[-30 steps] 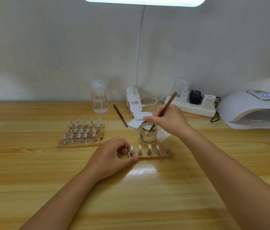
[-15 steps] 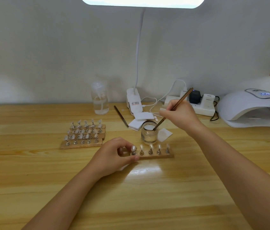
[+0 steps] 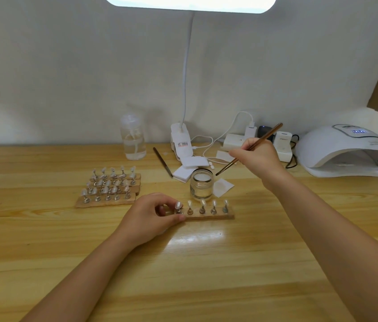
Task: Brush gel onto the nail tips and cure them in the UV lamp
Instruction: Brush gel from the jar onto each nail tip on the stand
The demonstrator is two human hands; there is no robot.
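Note:
A wooden strip (image 3: 215, 216) with several nail tips (image 3: 203, 202) on metal stands lies mid-table. My left hand (image 3: 153, 214) pinches the strip's left end. My right hand (image 3: 256, 156) grips a brown gel brush (image 3: 248, 149), its tip hanging in the air just right of and above the open glass gel jar (image 3: 201, 185). The jar stands right behind the strip. The white UV lamp (image 3: 348, 152) sits at the far right, its display lit and its opening facing me.
Three more wooden strips of nail tips (image 3: 110, 187) lie to the left. Behind are a clear bottle (image 3: 133, 138), a second brush (image 3: 162, 161), white pads (image 3: 191, 168), a clip lamp base (image 3: 181, 141), a power strip (image 3: 255, 141) and cables.
My right hand lifted the brush out of the jar and moved it up and to the right. My left hand stayed on the strip.

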